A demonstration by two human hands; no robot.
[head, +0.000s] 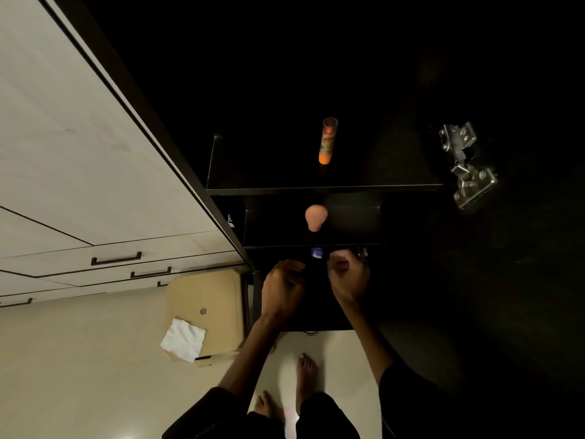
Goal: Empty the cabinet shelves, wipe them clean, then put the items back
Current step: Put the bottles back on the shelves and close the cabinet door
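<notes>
**A:** Nearest the camera, what shows?

**B:** Two bare feet [305, 373] on a pale floor [79, 359], dark sleeves at the frame's lower edge, both forearms reaching into an open dark cabinet [411, 280].

**A:** And the hands?

**B:** The left hand [281, 285] has its fingers curled inward at the lowest shelf; whether it grasps anything cannot be told in the gloom. The right hand [346, 274] is likewise curled, fingertips drawn together, and what they pinch, if anything, is not visible. Between the two hands, just beyond the knuckles, sits a small blue-capped item [316, 252].

**A:** To the left?

**B:** A cardboard box [215, 299] stands on the floor beside the cabinet, a white cloth [183, 339] draped over its near corner.

**A:** Farther up?

**B:** A peach makeup sponge [315, 217] rests alone on the middle shelf [354, 223]. Above it, on the upper shelf [269, 166], an orange-tipped tube [327, 141] stands upright. Metal hinges [465, 163] glint at the right. Pale drawer fronts with dark handles [116, 258] run along the left.
</notes>
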